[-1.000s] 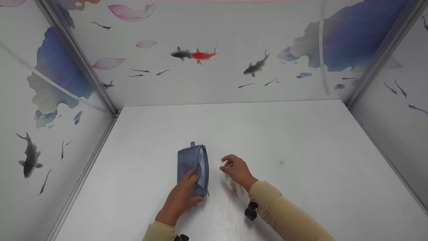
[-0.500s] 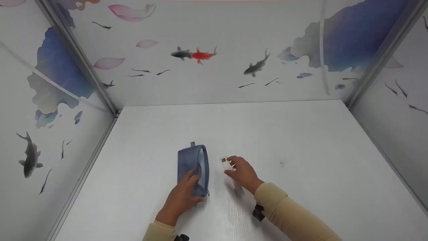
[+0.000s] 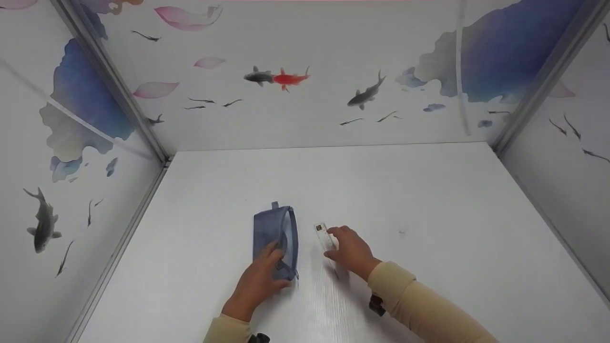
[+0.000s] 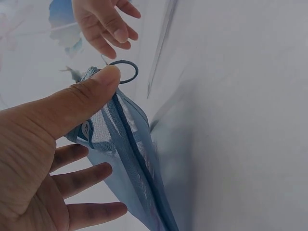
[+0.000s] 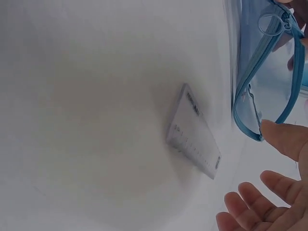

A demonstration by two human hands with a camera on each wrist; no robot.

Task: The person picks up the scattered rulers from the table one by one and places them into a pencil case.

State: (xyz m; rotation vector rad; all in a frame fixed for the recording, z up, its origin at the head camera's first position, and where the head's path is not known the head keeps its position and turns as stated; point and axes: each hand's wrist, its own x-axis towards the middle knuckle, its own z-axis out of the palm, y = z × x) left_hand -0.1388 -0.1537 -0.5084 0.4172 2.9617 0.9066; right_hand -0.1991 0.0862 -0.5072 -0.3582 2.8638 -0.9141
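A blue mesh zip pouch (image 3: 267,226) lies left of the table's middle, its zipped mouth gaping to the right. My left hand (image 3: 255,283) holds its near end, fingers over the mesh and thumb at the corner. The left wrist view shows that thumb on the zip end beside a blue ring (image 4: 128,72); the index finger is hidden. Right of the pouch is a thin white rectangular piece (image 5: 195,137) with small dark print along its edge. My right hand (image 3: 352,252) is beside it, fingers loosely spread and apart from it in the right wrist view.
The white tabletop (image 3: 381,190) is bounded by a back wall (image 3: 305,119) and side walls printed with fish and blue shapes. A small faint mark (image 3: 401,233) shows on the table, right of my right hand.
My right hand has moved a little right and toward me, its fingers loosening from a pinch. The white piece now shows beside the fingertips. Left hand and pouch stay still.
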